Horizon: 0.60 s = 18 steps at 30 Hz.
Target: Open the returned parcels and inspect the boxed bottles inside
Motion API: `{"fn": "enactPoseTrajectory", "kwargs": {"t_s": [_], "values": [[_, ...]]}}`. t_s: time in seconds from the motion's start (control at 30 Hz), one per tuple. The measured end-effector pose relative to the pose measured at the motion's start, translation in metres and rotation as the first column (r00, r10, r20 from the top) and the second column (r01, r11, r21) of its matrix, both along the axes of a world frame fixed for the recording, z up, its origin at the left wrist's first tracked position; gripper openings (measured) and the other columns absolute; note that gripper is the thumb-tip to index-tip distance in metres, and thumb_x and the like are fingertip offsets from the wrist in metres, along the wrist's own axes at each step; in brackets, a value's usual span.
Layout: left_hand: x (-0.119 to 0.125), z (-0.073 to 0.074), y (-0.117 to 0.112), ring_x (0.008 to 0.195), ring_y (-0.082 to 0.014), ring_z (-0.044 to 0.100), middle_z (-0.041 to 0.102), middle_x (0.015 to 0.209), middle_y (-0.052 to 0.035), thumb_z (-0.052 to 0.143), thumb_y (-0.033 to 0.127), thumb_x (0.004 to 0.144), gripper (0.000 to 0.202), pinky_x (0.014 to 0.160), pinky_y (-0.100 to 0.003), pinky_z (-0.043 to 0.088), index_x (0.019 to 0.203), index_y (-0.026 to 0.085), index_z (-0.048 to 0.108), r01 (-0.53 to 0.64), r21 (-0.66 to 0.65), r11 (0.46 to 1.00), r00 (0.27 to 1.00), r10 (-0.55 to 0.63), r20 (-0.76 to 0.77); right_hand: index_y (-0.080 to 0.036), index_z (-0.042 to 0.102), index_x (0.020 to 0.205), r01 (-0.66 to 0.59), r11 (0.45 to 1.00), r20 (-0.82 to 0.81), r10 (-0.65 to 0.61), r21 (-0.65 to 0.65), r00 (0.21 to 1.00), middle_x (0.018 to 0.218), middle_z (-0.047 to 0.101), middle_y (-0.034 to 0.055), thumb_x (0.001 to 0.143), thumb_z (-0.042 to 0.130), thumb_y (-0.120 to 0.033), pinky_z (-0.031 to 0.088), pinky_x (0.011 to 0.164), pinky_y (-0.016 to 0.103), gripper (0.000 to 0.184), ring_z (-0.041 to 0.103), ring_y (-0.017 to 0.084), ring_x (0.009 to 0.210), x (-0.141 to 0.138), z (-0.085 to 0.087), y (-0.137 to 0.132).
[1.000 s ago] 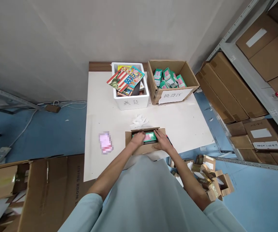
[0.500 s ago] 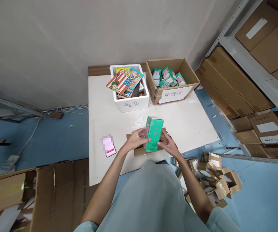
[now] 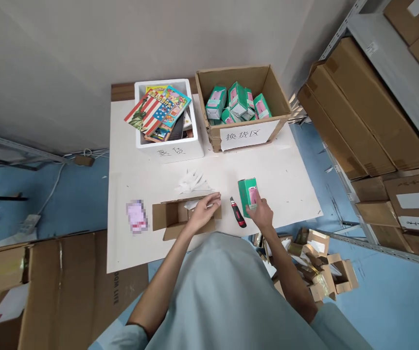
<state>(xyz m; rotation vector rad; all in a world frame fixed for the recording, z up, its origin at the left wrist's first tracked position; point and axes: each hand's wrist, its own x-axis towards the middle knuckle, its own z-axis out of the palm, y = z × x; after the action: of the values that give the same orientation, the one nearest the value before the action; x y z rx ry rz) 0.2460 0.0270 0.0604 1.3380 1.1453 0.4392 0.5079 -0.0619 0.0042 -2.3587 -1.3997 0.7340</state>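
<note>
A green box (image 3: pixel 247 190) with a pink picture on its side is on the white table to the right. My right hand (image 3: pixel 263 213) has its thumb and fingers on it. Between the hands lies a red and black utility knife (image 3: pixel 237 213). My left hand (image 3: pixel 205 212) is over the right part of an opened cardboard box (image 3: pixel 171 214), its fingers stretched out and nothing seen in them. White crumpled paper (image 3: pixel 191 182) lies just behind that carton, and a bit of white shows inside it.
At the back stand a white foam box (image 3: pixel 176 150) of magazines and a cardboard box (image 3: pixel 217 136) holding several green boxes. A blurred phone (image 3: pixel 136 216) lies left. Emptied cartons (image 3: pixel 319 262) are piled on the floor at right, beside a shelf (image 3: pixel 373 53) of cartons.
The green box, held in both hands before, now rests on the table at right under my right hand. My left hand has let go of it, and the opened carton and knife show more fully.
</note>
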Motion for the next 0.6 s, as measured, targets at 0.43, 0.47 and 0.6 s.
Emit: {"fn": "enactPoseTrajectory", "kwargs": {"t_s": [0.43,0.47,0.6], "values": [[0.002,-0.029,-0.027,0.139,-0.0347,0.071,0.075,0.149,-0.0152,0.074,0.069,0.091,0.068,0.12,-0.051,0.058,0.136,0.019,0.075,-0.293,-0.038,0.955,0.95,0.287,-0.124,-0.012,0.031,0.176,-0.073,0.997,0.073,0.075,-0.036,0.995,0.169,0.041,0.0339,0.104,0.059,-0.056,0.045,0.121,0.069,0.089,0.044,0.051,0.155,0.032,-0.083,-0.008],[-0.001,-0.029,-0.029,0.137,-0.0345,0.072,0.075,0.149,-0.0154,0.074,0.069,0.09,0.068,0.118,-0.05,0.06,0.136,0.019,0.074,-0.32,-0.041,0.947,0.941,0.313,-0.126,-0.011,0.032,0.175,-0.071,0.997,0.06,0.072,-0.009,0.996,0.172,0.037,0.0342,0.105,0.057,-0.057,0.04,0.124,0.072,0.088,0.038,0.051,0.159,0.031,-0.08,-0.007],[-0.031,-0.023,-0.032,0.127,-0.0338,0.076,0.077,0.142,-0.0181,0.069,0.064,0.094,0.063,0.112,-0.05,0.063,0.134,0.016,0.073,-0.423,0.036,0.905,0.889,0.423,-0.177,-0.013,0.043,0.17,-0.129,0.978,-0.035,0.137,0.161,0.99,0.17,0.046,0.029,0.112,0.046,-0.052,0.038,0.13,0.067,0.071,0.038,0.044,0.163,0.012,-0.058,0.001]]}}
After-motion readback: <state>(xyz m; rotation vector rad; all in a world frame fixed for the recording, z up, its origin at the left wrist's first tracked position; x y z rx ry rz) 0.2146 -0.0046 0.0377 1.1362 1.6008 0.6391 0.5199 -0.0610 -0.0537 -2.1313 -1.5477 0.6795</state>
